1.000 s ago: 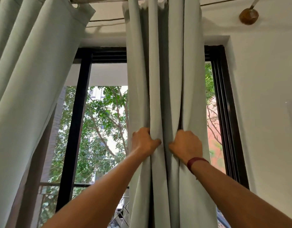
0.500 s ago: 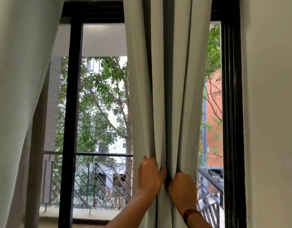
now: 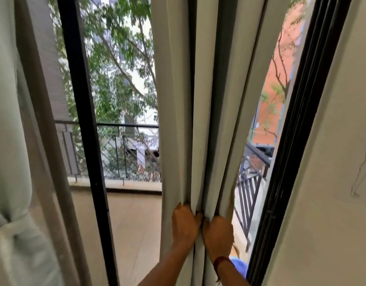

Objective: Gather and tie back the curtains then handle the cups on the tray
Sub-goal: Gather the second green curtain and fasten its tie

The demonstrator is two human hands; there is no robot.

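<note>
Both hands, left hand and right hand, clench the pale grey-green fabric curtain bunched at six o'clock; tying and cups apparently remain.

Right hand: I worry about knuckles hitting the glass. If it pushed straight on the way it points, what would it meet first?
The right hand is already closed on the gathered curtain, so fabric comes first. Behind it is probably the balcony railing; whether glass lies between cannot be told.

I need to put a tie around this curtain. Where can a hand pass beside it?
Free gaps: left, between curtain and black window bar; right, narrower, between it and the window frame. Crowded where left hand and right hand grip the folds.
</note>
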